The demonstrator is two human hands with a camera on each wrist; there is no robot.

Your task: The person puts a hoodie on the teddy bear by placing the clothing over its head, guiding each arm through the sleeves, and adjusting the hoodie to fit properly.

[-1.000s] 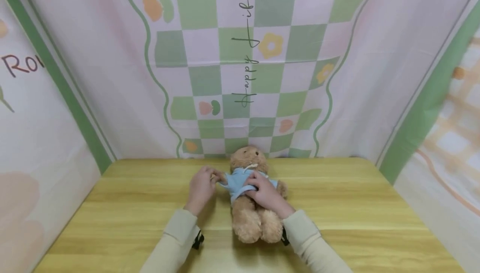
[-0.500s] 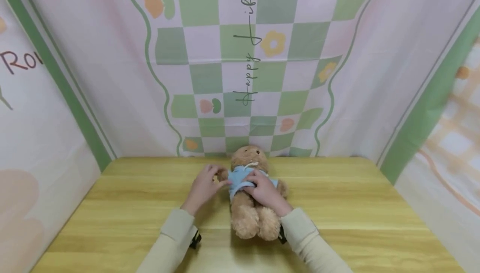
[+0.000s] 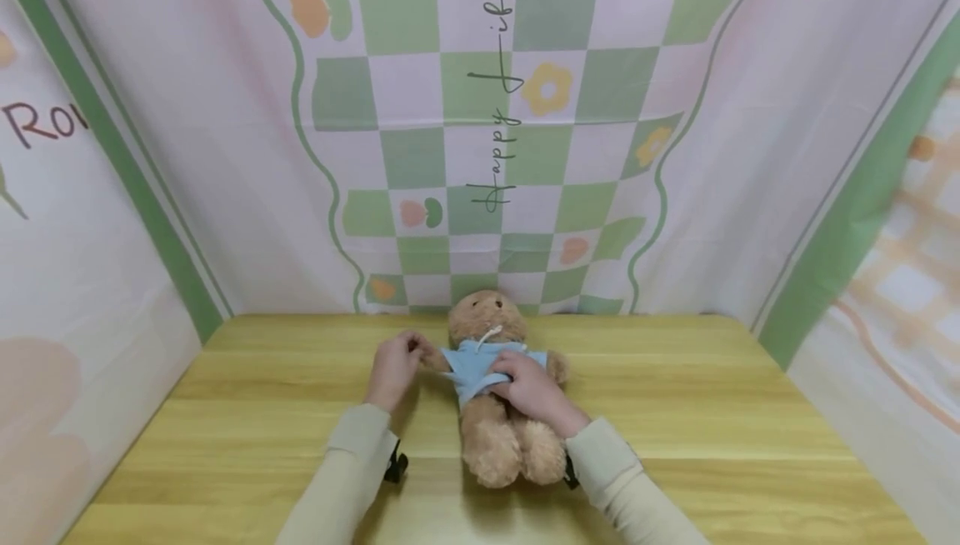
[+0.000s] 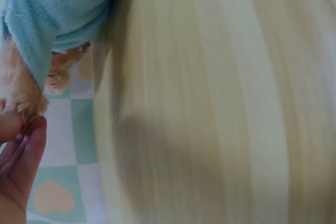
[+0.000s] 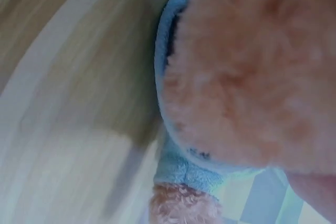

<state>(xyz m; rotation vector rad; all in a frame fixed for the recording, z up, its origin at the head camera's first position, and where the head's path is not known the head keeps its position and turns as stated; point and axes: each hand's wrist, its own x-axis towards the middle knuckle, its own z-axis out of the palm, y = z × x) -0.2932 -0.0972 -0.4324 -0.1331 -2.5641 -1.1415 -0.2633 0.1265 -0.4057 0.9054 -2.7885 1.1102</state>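
A light-brown teddy bear (image 3: 489,445) in a light-blue hooded shirt (image 3: 474,368) lies on its back on the wooden table, head towards the back wall. My left hand (image 3: 394,370) pinches the end of the bear's arm (image 3: 433,358) and holds it stretched out sideways. Thumb and fingers meet on the furry paw (image 4: 30,103) in the left wrist view. Over the bear's belly, my right hand (image 3: 534,391) grips the shirt front near its hem. The right wrist view shows mostly the bear's blurred fur (image 5: 247,77) and the shirt's lower edge, with little of that hand.
The table (image 3: 247,437) has a wood-grain top and runs back to a hanging cloth (image 3: 476,153) with green checks and writing. Printed cloth sides (image 3: 97,278) stand at left and right. The bear's head is close to the back cloth.
My left hand loosened its fingers near the bear's arm half a second ago, then pinched the paw and drew it left. The bear's head and body shifted slightly left. My right hand stayed nearly still.
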